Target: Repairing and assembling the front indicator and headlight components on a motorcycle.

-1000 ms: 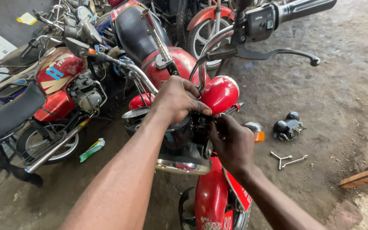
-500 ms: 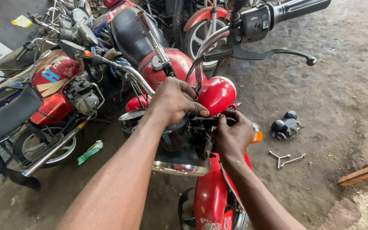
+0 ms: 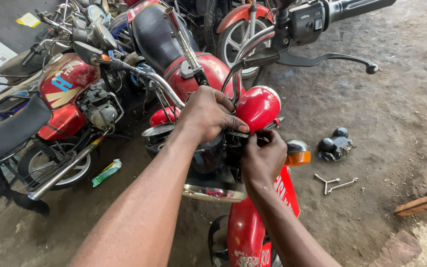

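Lay directly under the fingertips of both hands: the dark instrument bracket point(image 3: 233, 141) behind the headlamp, just below the red gauge housing point(image 3: 257, 106), long axis running across between the 2 hands. Left hand point(image 3: 208, 113) draped over the top, fingers curled down and clamped on the bracket's upper edge, forearm stretched forward. Right hand point(image 3: 263, 158) came up from below, fingertips pinched on something small at the bracket's right end, too hidden to name, beside the orange indicator point(image 3: 297, 157).

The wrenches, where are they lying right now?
In the head view, the two wrenches lie on the dirt floor at right, just below the dark switch assembly and right of the orange turn signal.
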